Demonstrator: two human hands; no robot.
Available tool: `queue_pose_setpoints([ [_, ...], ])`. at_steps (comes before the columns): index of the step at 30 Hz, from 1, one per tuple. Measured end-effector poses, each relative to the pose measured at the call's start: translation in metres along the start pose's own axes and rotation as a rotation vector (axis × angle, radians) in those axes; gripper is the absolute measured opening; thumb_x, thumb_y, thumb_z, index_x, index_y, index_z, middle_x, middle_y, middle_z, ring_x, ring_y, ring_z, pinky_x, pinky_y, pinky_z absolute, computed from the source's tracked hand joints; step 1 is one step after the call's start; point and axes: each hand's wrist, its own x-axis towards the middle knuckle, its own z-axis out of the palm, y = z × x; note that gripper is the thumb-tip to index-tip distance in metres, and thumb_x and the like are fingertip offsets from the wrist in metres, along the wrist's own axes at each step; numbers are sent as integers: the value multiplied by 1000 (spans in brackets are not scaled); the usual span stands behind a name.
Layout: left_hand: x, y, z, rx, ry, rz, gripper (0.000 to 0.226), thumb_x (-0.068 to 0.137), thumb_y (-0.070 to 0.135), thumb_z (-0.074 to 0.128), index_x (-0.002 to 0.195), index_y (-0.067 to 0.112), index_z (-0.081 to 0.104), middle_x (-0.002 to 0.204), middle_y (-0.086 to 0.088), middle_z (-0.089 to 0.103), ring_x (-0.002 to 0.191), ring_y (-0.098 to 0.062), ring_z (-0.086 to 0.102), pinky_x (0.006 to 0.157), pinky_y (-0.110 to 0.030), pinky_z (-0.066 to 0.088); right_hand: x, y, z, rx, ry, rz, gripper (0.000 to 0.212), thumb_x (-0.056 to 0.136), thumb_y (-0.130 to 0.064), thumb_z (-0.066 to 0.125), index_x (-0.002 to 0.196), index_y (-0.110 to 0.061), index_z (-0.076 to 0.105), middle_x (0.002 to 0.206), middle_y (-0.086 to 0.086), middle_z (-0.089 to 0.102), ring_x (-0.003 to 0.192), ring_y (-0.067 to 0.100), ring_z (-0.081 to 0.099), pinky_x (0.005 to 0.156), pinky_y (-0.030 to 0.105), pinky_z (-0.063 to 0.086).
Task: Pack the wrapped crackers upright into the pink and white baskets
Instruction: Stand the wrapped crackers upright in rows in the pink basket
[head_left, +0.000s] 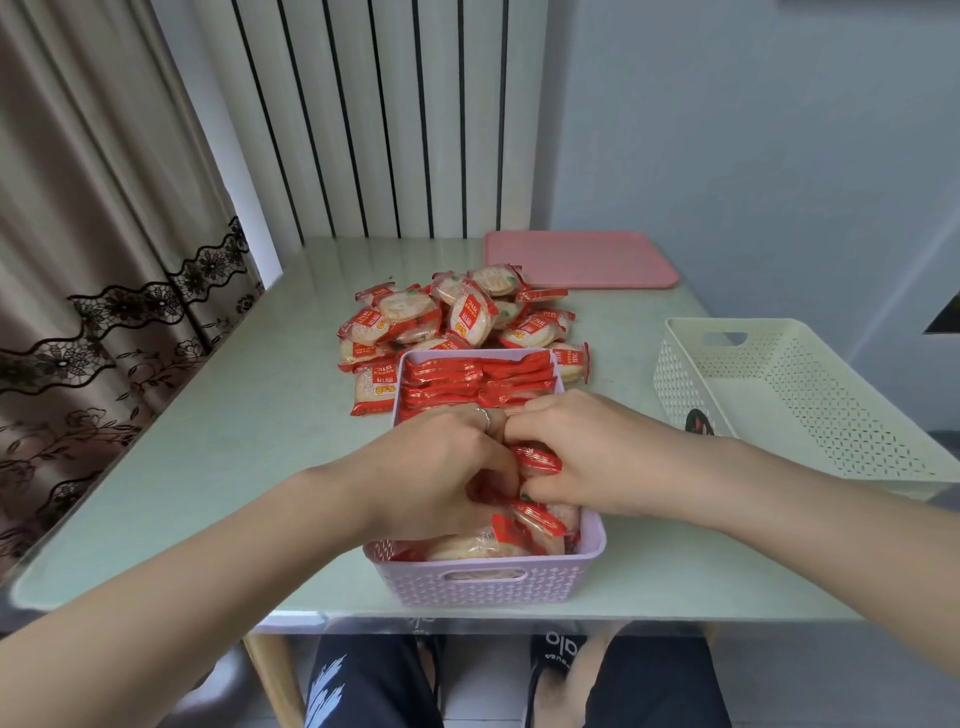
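Glossy foil cracker wrappers (470, 374); perforated matt plastic pink basket (483, 584).

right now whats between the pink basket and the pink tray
In the head view, a loose pile of wrapped crackers lies between the pink basket and the pink tray.

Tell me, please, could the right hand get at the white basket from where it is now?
Probably yes: the white basket sits open on the right hand's side with nothing between them, though that hand is holding crackers.
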Motion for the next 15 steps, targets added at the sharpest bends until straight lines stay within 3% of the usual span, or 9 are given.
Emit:
queue_pose_setpoints([
  [2, 0, 0, 2, -40, 3, 3, 16, 82, 37, 72, 94, 27, 74, 101, 6, 60, 93, -15, 57, 81, -37, 51, -3, 0, -2, 28, -14, -24, 12, 79, -21, 71, 90, -17, 67, 89, -9, 61, 82, 7, 52, 72, 18, 44],
  [4, -3, -1, -3, -81, 37, 10, 9, 84, 31, 73, 90, 25, 70, 97, 7, 57, 91, -12, 55, 80, -34, 49, -6, 0, -6, 53, -2, -14, 13, 82, -18, 68, 94, -17, 63, 84, -14, 53, 76, 4, 45, 67, 15, 41],
  [9, -9, -6, -34, -329, 131, -48, 13, 88, 20, 75, 85, 21, 63, 90, 7, 57, 82, -12, 55, 73, -30, 45, -8, 4, -7, -22, 32, 66, 28, 73, -7, 68, 96, -18, 55, 88, -7, 59, 84, 19, 58, 70, 40, 49],
  [13, -11, -13, -47, -591, 170, -140, 13, 88, 22, 73, 84, 19, 61, 83, 11, 60, 75, -7, 55, 68, -27, 44, -4, 6, 9, -91, -46, 34, 34, 70, -5, 64, 103, -16, 64, 109, 2, 63, 102, 22, 58, 82, 40, 55],
  [15, -12, -14, -46, -611, 161, -159, 14, 87, 24, 73, 84, 18, 61, 83, 11, 61, 75, -7, 56, 68, -28, 44, -2, 10, 11, -130, -59, 28, 36, 73, -10, 64, 109, -17, 65, 111, 1, 59, 105, 21, 55, 85, 39, 54],
])
